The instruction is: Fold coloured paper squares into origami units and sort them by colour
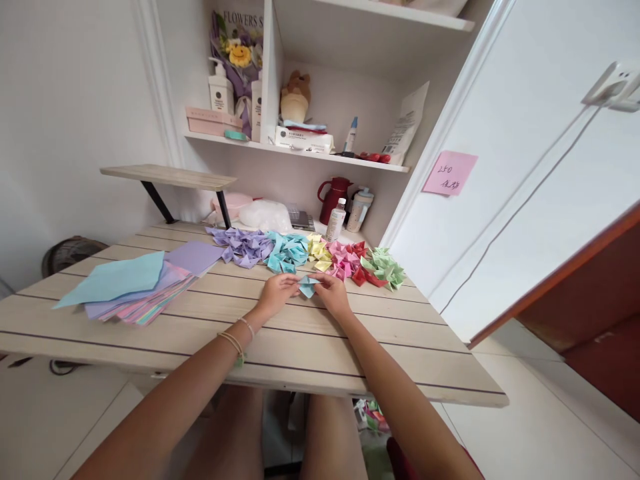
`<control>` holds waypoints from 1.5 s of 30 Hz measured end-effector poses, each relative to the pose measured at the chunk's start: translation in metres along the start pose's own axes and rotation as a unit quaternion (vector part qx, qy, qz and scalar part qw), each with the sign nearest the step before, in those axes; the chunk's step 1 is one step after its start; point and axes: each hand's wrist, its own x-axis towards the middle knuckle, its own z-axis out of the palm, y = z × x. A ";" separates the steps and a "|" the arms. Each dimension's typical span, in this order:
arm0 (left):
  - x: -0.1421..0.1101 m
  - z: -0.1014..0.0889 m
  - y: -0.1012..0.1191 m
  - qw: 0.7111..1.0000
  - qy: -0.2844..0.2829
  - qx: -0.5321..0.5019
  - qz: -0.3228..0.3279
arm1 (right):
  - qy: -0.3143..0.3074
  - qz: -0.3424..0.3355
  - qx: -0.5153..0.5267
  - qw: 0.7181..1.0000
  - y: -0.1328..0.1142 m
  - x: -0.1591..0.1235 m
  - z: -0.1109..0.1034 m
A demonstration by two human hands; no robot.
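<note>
Over the middle of the slatted table (320, 347), a small folded light-blue paper piece (307, 288) is pinched between both hands. My left hand (276, 293) grips its left side with closed fingers, while my right hand (332, 293) holds the right side. Just beyond the hands lie heaps of folded paper: purple pieces (245, 247), blue pieces (287, 251), yellow pieces (320, 252), pink pieces (343, 259), red pieces (370, 277) and green pieces (387, 268). To the left is a stack of coloured paper sheets (145, 297) with a light-blue sheet (117, 277) on top.
A small raised shelf (170, 176) on black legs stands at the back left. Behind the heaps are a clear bottle (336, 221), a red jug (335, 199) and a tumbler (359, 210). Shelving rises behind the table. A pink note (450, 173) sticks to the right wall.
</note>
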 end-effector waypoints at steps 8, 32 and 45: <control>0.001 -0.008 0.003 0.994 0.005 -0.077 -0.078 | -0.078 0.031 0.173 0.981 -0.006 -0.002 0.000; 0.001 -0.008 0.006 0.998 -0.001 -0.042 -0.040 | -0.080 -0.109 -0.045 0.990 -0.005 -0.004 -0.007; -0.001 -0.005 0.006 0.997 -0.072 -0.014 -0.027 | -0.074 -0.213 -0.149 0.963 -0.010 -0.006 -0.006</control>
